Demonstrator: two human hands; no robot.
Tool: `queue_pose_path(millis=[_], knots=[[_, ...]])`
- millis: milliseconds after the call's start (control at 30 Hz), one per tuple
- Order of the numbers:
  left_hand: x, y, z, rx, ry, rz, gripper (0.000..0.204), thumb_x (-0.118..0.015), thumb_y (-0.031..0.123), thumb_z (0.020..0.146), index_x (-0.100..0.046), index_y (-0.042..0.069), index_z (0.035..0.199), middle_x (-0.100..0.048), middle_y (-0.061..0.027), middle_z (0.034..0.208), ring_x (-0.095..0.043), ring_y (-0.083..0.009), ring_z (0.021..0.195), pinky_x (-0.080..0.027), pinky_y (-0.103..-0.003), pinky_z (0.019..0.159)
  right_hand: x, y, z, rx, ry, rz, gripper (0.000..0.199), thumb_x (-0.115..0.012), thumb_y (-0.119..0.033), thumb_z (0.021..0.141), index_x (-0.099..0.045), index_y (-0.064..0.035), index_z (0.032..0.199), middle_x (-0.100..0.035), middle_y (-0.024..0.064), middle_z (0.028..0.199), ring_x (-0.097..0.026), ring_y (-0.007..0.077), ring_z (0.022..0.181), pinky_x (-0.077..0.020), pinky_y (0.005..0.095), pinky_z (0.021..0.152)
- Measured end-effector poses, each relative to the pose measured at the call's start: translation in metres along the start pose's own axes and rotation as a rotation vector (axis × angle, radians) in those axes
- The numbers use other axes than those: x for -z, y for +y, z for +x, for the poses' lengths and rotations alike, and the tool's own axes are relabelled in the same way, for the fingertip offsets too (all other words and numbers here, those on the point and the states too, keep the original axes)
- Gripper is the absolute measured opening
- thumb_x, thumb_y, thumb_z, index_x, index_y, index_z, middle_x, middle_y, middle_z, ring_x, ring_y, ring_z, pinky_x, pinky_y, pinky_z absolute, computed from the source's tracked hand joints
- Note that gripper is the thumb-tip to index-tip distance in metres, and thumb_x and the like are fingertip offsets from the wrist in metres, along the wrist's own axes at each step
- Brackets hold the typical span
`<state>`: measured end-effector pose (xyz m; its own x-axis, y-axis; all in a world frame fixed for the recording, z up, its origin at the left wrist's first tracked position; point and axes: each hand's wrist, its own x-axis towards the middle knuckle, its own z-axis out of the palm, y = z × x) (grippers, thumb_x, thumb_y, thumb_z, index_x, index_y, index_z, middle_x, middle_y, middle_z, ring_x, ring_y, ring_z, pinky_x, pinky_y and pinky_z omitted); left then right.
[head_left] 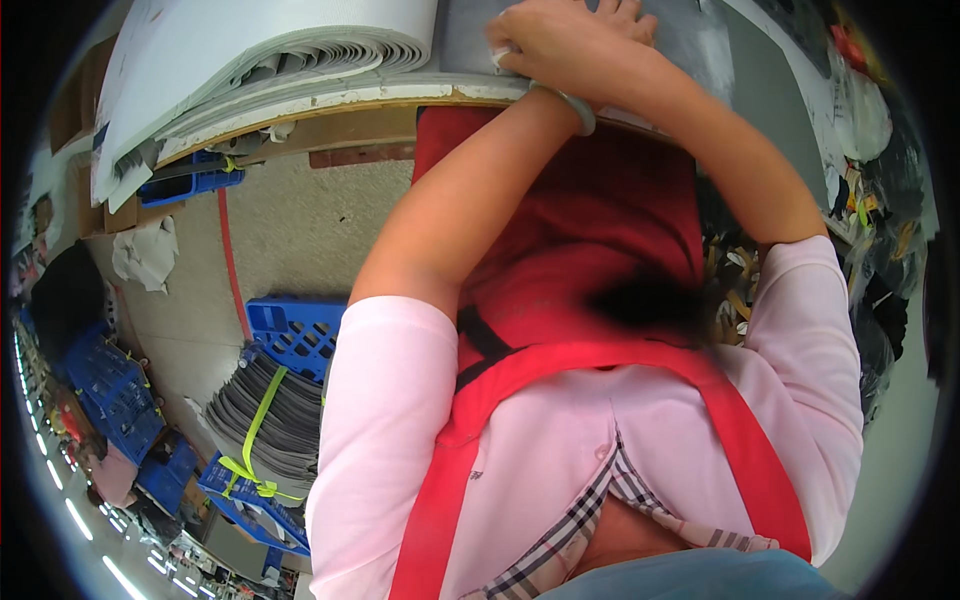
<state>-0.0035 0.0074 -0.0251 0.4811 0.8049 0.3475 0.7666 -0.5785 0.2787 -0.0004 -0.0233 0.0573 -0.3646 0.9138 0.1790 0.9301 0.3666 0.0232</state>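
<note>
My arms cross over a work surface at the top edge. From the left, my left forearm with a pale bangle (pixel 575 108) passes under my right one. The fingers of my left hand (pixel 630 15) stretch out and apart over a smooth grey sheet (pixel 690 45); its palm is hidden. My right hand (pixel 545 38) lies across, left of it, its fingers bent inward. A small white bit (pixel 502 55) shows at those fingers; I cannot make out whether it is held or worn. Left of my hands lies a thick folded stack of white sheets (pixel 270 35).
The worn table edge (pixel 340 97) runs before me. Below left are a blue crate (pixel 295 330) and a grey sheet bundle (pixel 265 415) tied with yellow-green strap. More blue crates (pixel 110 390) stand far left. Plastic bags (pixel 860 115) crowd the right side.
</note>
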Motion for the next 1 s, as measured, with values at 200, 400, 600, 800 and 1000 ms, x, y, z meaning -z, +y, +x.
queue_pose_path(millis=[200,400,600,800,1000], knots=[[-0.033,-0.023,-0.002,-0.095,0.334,-0.584,0.041,-0.048,0.027,0.091,-0.054,0.005,0.126,-0.053,-0.0131,0.131,-0.044,-0.0303,0.128,-0.022,-0.068,0.106,-0.005,0.069,0.002,0.086,0.007,0.768,0.016,-0.069,-0.022,0.082,-0.069,-0.0069,0.088,-0.067,0.0102,0.083,-0.06,0.0222,0.072,-0.0485,0.0356,0.071],[0.01,0.009,-0.001,0.007,0.212,-0.065,0.029,-0.05,0.021,0.091,-0.061,0.005,0.112,-0.056,-0.014,0.121,-0.048,-0.0301,0.123,-0.027,-0.066,0.104,-0.054,0.264,-0.041,-0.416,0.123,0.521,0.029,-0.068,-0.031,0.088,-0.071,-0.0048,0.1,-0.068,0.0021,0.089,-0.06,0.0093,0.082,-0.0465,0.0249,0.076],[0.014,0.006,-0.005,0.007,0.233,-0.107,0.027,-0.053,0.021,0.089,-0.06,0.005,0.111,-0.056,-0.0138,0.118,-0.048,-0.031,0.121,-0.028,-0.063,0.105,-0.038,0.248,-0.039,-0.696,0.12,1.109,0.013,-0.067,-0.014,0.086,-0.066,-0.0016,0.083,-0.063,0.0003,0.074,-0.058,0.0101,0.066,-0.0479,0.0262,0.062],[0.015,0.009,-0.003,-0.002,0.214,-0.115,0.025,-0.054,0.02,0.089,-0.06,0.006,0.109,-0.056,-0.0126,0.117,-0.049,-0.0304,0.119,-0.029,-0.062,0.105,-0.045,0.26,-0.052,-0.568,0.212,0.657,0.015,-0.068,-0.018,0.088,-0.064,-0.0061,0.08,-0.059,-0.0011,0.069,-0.054,0.0083,0.063,-0.0443,0.0227,0.059],[0.017,0.009,-0.003,-0.001,0.236,-0.145,0.024,-0.054,0.02,0.089,-0.061,0.006,0.108,-0.057,-0.0126,0.115,-0.05,-0.0308,0.116,-0.03,-0.059,0.105,-0.034,0.277,-0.055,-0.78,0.171,1.366,0.016,-0.067,-0.022,0.088,-0.063,-0.0078,0.095,-0.063,0.0007,0.084,-0.058,0.009,0.077,-0.0484,0.024,0.066]])
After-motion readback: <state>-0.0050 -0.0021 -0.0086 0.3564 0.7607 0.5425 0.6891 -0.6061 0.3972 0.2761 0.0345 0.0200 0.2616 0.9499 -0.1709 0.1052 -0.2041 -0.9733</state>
